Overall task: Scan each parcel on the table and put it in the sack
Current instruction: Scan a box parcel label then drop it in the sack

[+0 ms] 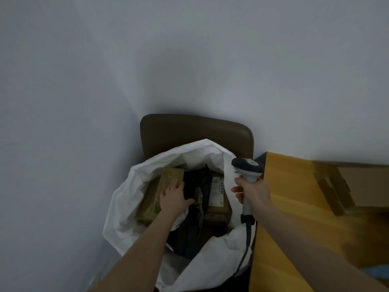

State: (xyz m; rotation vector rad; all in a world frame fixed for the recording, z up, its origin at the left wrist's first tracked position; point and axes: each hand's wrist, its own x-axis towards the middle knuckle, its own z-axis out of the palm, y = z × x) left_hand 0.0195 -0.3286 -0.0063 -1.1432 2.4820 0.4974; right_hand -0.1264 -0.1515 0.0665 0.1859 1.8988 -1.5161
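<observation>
Item one, step in hand: I judge this to be the deposit stage. The left grip [173,197] is inside the mouth of the sack [126,199], released, its fingers spread flat across the seam between a taped brown parcel [168,174] and a black poly parcel [196,226]. A third, a labelled carton [216,192], lies in the sack's right side. Item two: the right grip [253,191] hovers at the sack's right rim, clenched round the handle of the scanner [248,167], head up, its cable [246,249] trailing down past the sack's edge. Item three, next move as I read it: lift the left grip clear without dragging the thin white rim inward, then turn to the worktop [290,186] right of the sack, where a flat cardboard box [362,184] waits. Whether its label faces up I cannot tell — that part is blurred. Item four, setting: yellow wood worktop abutting the sack; a dark chair [189,131] behind and under the sack; a plain grey wall [84,81] behind that, meeting in a corner — dim light.
</observation>
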